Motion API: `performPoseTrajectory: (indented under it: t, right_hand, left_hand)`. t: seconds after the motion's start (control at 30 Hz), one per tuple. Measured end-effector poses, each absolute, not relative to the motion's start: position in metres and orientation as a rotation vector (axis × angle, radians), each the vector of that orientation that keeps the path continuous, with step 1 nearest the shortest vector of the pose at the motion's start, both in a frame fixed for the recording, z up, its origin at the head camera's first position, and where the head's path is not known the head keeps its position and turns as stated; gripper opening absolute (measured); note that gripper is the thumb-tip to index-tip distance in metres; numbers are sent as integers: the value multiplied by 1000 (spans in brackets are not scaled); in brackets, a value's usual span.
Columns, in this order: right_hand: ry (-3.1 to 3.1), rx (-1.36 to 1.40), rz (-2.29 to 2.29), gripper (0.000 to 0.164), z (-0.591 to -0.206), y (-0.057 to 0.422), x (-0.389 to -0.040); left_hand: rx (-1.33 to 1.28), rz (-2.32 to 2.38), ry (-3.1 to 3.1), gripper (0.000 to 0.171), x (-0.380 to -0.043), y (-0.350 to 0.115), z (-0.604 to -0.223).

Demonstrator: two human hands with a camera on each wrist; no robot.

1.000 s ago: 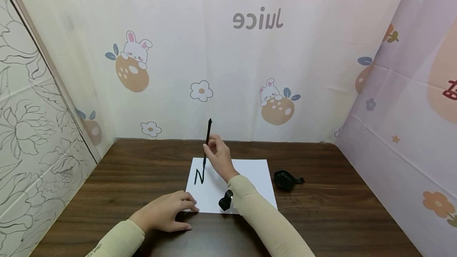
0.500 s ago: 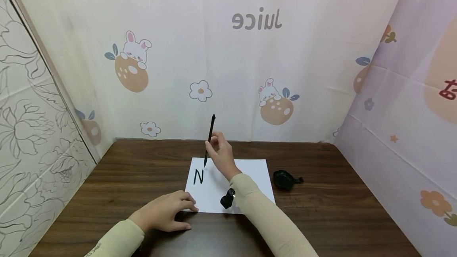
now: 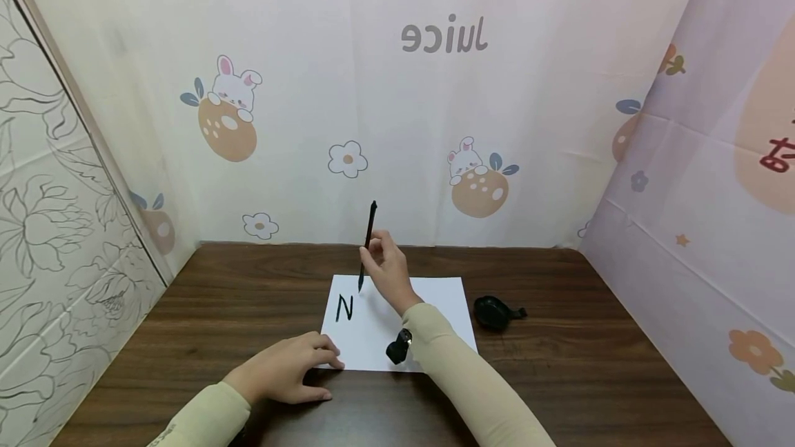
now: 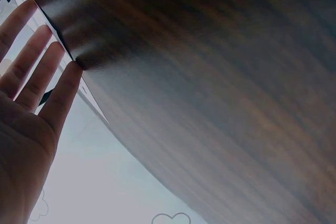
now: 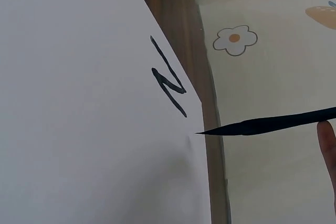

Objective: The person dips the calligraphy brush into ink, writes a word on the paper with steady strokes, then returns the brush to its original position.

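Observation:
My right hand [image 3: 389,271] pinches a slim black ink brush [image 3: 371,223], held nearly upright over the upper left part of a white sheet of paper [image 3: 373,340]. In the right wrist view the pointed brush tip [image 5: 220,130] hangs close by a black letter N [image 5: 168,82] drawn on the sheet. A single fingertip shows against the brush handle there. My left hand [image 3: 288,364] rests at the paper's near left corner, fingers extended, fingertips on its edge. The left wrist view shows those fingers [image 4: 63,95] spread and relaxed.
Right of the paper sits a small black rounded dish [image 3: 493,312] with a short stub. All stands on a dark wooden table [image 3: 248,302]. Patterned curtains [image 3: 397,102] rise behind it and at both sides. A black camera [image 3: 399,347] juts from the right wrist.
A second ago the brush tip was at the N's right stroke. It has since lifted off and shifted slightly right with my right hand. The left hand has stayed still.

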State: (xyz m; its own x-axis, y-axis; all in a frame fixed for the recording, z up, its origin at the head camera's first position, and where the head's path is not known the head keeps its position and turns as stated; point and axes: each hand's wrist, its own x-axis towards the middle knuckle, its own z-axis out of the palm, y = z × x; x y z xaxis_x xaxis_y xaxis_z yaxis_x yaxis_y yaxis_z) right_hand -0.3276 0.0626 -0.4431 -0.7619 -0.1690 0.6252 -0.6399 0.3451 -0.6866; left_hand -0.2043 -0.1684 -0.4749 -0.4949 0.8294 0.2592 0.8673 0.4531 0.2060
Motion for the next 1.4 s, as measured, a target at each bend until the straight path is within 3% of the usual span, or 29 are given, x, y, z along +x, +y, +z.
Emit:
performPoseTrajectory:
  t: [1.4]
  right_hand:
    - [-2246, 702, 1418, 28, -451, 66, -323]
  left_hand:
    - [-1506, -466, -2526, 34, -205, -169, -478]
